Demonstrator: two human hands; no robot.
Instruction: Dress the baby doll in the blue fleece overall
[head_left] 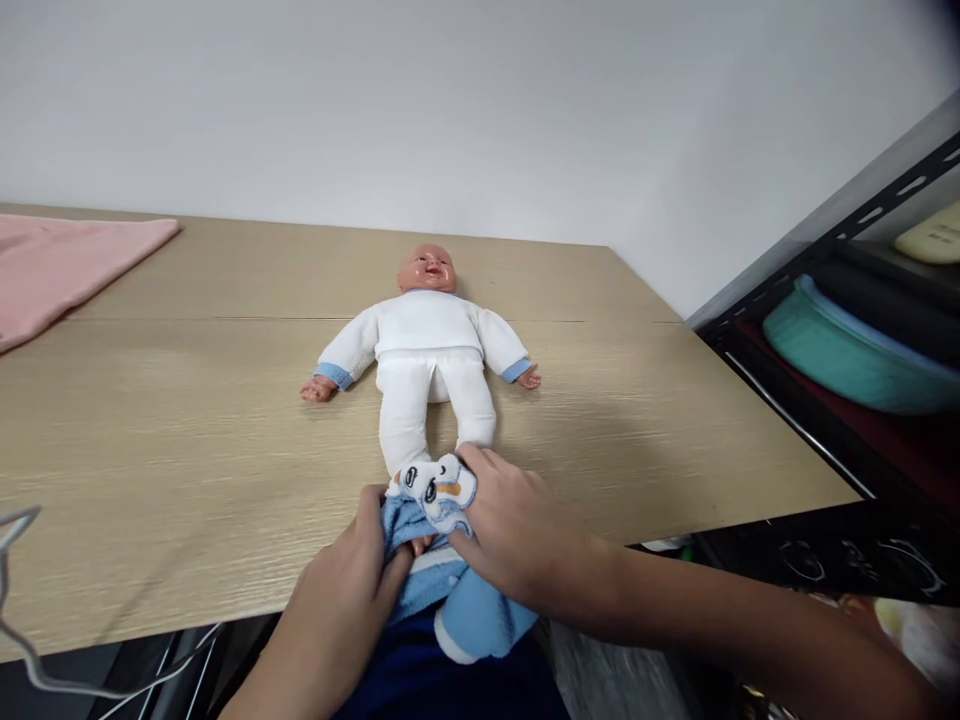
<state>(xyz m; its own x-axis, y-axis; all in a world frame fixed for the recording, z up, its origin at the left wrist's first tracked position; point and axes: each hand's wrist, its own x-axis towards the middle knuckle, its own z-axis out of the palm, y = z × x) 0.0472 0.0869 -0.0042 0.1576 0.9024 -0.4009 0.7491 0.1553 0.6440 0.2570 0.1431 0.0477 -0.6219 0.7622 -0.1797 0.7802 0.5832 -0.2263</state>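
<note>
Head view, straight down the table (187,450): doll (427,330) flat on its back in white, head toward the wall, legs pointing at the near edge, feet right at the lip. Left hand (345,590) closed on a bunch of blue clothing (472,620), thumb pressed into the folds, just beside a bit of pink, probably a bare foot (421,545). Right hand (517,540) curled over the end of the other leg, fingertips pinching a small patterned sock (439,488) at the ankles. Shallow-looking pinch there, tips only, so easy to lose on a hard tug. Bigger worry, by the look of it: smooth wood, a light doll, both hands pulling toward the body, enough to drag the whole doll over the edge. Most of the blue clothing already hanging past the lip, ready to slide off with any slackening of the left hand. Also a fair chance of catching toes in bunched fabric and twisting the leg. Pink cloth (67,270) far off at the back left, wire (22,600) well apart at the left edge, shelf (825,260) with a teal basin (847,355) off to the right, none of it near enough to snag.
</note>
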